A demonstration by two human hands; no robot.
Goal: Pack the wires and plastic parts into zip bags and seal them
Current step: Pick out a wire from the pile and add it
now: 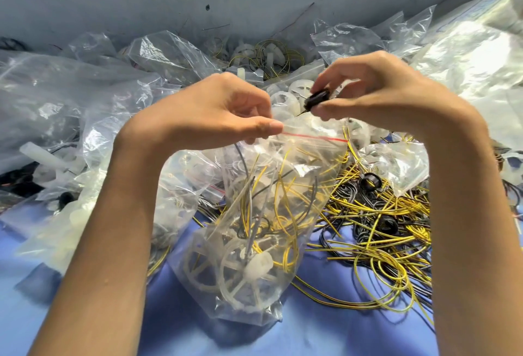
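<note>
The zip bag (pixel 256 214) hangs upright over the blue surface (pixel 311 330), long axis vertical and red-lined mouth up, with yellow and grey wires and white wheel parts inside. The left hand (pixel 226 112) pinches its mouth at the left end, while the right hand (pixel 376 92) pinches a small black part (pixel 317 99) just above the mouth. Loose yellow and black wires (pixel 382 228) crowd the bag's right, crumpled clear bags (pixel 70 101) lie left and behind it, and bare surface lies in front.
</note>
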